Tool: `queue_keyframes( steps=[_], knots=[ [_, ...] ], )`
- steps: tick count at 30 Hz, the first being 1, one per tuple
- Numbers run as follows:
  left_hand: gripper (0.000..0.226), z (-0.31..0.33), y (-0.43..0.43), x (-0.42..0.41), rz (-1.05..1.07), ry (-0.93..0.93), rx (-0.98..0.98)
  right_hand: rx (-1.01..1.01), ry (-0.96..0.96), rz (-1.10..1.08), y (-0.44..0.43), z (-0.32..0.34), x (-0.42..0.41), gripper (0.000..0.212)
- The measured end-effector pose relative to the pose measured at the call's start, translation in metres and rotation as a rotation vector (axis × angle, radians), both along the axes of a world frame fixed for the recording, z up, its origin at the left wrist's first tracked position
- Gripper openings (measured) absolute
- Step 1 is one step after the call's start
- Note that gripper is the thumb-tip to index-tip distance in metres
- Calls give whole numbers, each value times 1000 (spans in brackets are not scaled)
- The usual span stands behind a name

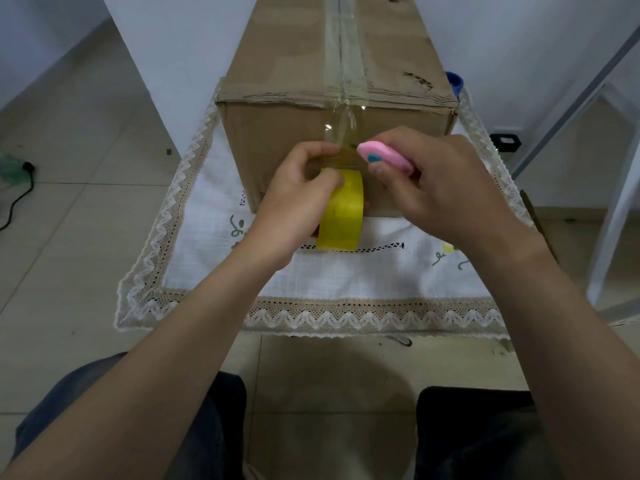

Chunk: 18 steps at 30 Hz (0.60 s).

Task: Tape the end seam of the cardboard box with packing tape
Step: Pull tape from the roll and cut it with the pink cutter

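The stiff cardboard box (277,140) is seen at the top middle. The light yellow tape roll (343,216) is gripped round its ring by the left hand (294,199) at the box's front. Its clear strip (343,133) looks thin and sticky. A pink cutter (384,157) is pinched in the right hand (443,188), maybe touching the strip.

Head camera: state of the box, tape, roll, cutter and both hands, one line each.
Box: closed, top seam taped.
Roll: on edge, close to the end face.
Tape strip: stuck down the end face, joined to the roll.
Cutter: at the tape strip, blade not visible.
Left hand: holds the roll.
Right hand: holds the cutter.
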<state>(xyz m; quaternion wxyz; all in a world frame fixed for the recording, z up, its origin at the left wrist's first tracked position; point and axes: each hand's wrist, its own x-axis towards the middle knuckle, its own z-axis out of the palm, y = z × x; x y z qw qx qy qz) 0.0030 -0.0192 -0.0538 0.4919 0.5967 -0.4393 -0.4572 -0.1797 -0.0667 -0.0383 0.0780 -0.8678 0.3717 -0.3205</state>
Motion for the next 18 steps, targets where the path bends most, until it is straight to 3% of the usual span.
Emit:
queue_keyframes(
  steps=[9, 18],
  knots=[
    [42, 1, 5, 4, -62, -48, -60, -37, 121, -62, 8, 8, 9, 20],
    [42, -3, 5, 11, -107, -69, -62, -102, 197, 5, -1, 17, 27, 39]
  ],
)
